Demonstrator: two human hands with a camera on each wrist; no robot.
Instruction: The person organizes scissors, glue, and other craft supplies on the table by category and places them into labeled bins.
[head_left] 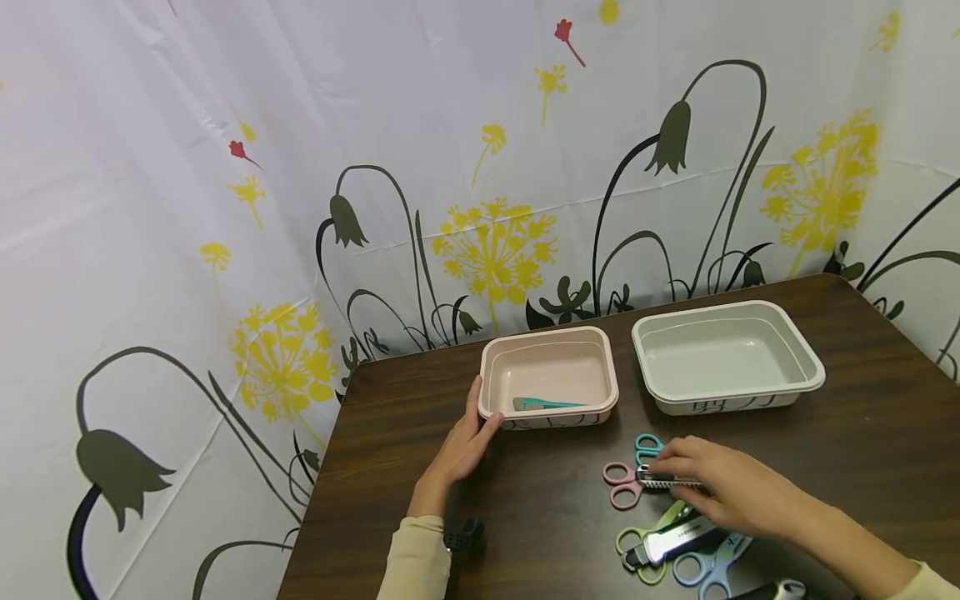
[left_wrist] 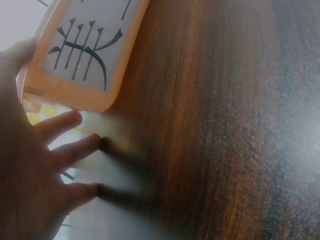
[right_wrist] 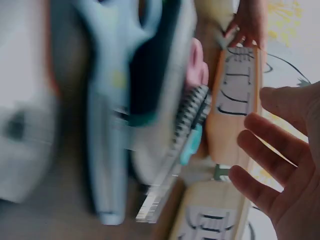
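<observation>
I see the left hand [head_left: 461, 446] at the near left corner of the pink bin [head_left: 547, 360], its fingers straight and spread, touching the bin without curling round it. A teal tool [head_left: 536, 404] lies inside that bin. The right hand [head_left: 742, 485] is over the loose tools, its fingers spread and gripping nothing that I can make out. Nearest its fingertips is a black and silver cutter [head_left: 658, 478] beside the pink scissors [head_left: 634, 486]; my right wrist view is blurred, so I can't be sure whether they touch the cutter. Nearer me, a white cutter [head_left: 681, 539] lies across green scissors [head_left: 670, 517], with blue scissors [head_left: 716, 575] beside it. The pale green bin [head_left: 727, 354] stands right of the pink one on the brown table [head_left: 551, 508].
</observation>
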